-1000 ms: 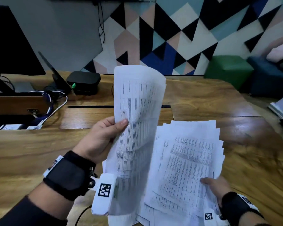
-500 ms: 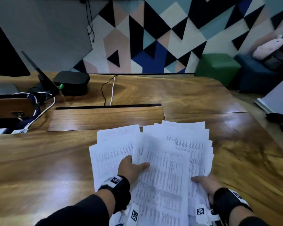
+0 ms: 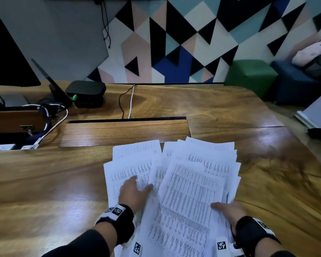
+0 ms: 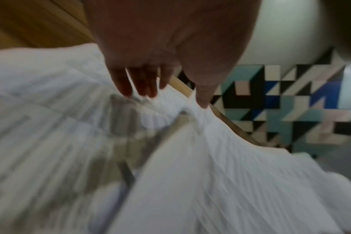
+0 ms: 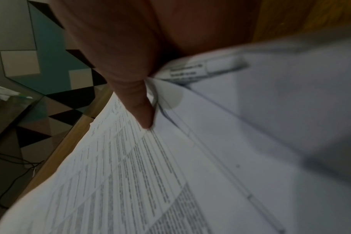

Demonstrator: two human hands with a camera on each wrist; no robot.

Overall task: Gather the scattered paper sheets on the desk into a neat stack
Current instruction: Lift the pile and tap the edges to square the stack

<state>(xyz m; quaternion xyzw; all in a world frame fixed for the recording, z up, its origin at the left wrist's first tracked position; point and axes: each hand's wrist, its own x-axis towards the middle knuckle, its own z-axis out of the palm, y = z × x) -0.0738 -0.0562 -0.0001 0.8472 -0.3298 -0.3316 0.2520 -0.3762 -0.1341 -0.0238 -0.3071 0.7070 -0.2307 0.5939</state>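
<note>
Several white printed paper sheets (image 3: 193,184) lie fanned in a loose overlapping pile on the wooden desk (image 3: 44,182), near its front edge. My left hand (image 3: 137,188) lies on the leftmost sheets (image 3: 130,162) with straight, spread fingers (image 4: 142,85); that wrist view is blurred. My right hand (image 3: 225,208) holds the pile's near right edge. Its thumb (image 5: 144,117) presses on top of the sheets (image 5: 130,182), and its other fingers are hidden beneath them.
A hinged wooden panel (image 3: 124,132) sits in the desk just beyond the papers. Farther back are a black box (image 3: 85,93), loose cables (image 3: 127,102) and a dark monitor (image 3: 7,52). An open cable recess (image 3: 9,134) is at the left. Green and blue poufs (image 3: 250,75) stand off the desk's right.
The sheet my left hand held upright has been laid on the pile. That hand then slid left onto the outer sheets with its fingers flat. My right hand kept its hold.
</note>
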